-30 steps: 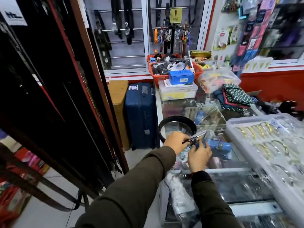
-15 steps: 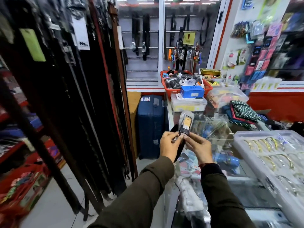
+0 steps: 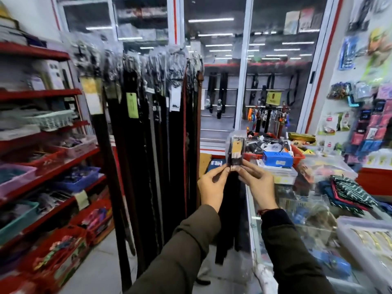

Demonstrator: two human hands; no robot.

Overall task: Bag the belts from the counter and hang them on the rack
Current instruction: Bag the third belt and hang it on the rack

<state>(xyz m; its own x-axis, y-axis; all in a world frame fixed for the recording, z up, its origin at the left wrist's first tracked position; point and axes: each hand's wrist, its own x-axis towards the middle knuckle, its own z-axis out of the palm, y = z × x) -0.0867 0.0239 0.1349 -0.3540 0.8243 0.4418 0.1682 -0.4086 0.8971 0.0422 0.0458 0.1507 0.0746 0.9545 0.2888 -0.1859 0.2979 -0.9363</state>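
Note:
I hold a black belt (image 3: pixel 228 209) in a clear plastic bag upright between both hands. Its buckle end with a yellow tag (image 3: pixel 236 147) points up and its strap hangs down past my wrists. My left hand (image 3: pixel 212 185) pinches the bag just below the buckle from the left. My right hand (image 3: pixel 255 183) pinches it from the right. The belt rack (image 3: pixel 148 66), crowded with several bagged black and brown belts, stands to the left of my hands, its top above them. The glass counter (image 3: pixel 301 200) is at the right.
Red shelves (image 3: pixel 42 94) with baskets fill the left side. On the counter sit a red basket (image 3: pixel 297 151), a blue box (image 3: pixel 276 159), folded cloth (image 3: pixel 350 192) and a white tray of bracelets (image 3: pixel 360 232). A glass display door (image 3: pixel 244 81) stands behind.
My hands lifted the bagged belt off the counter and raised it higher. My view swung up and left, bringing the top of the belt rack into sight.

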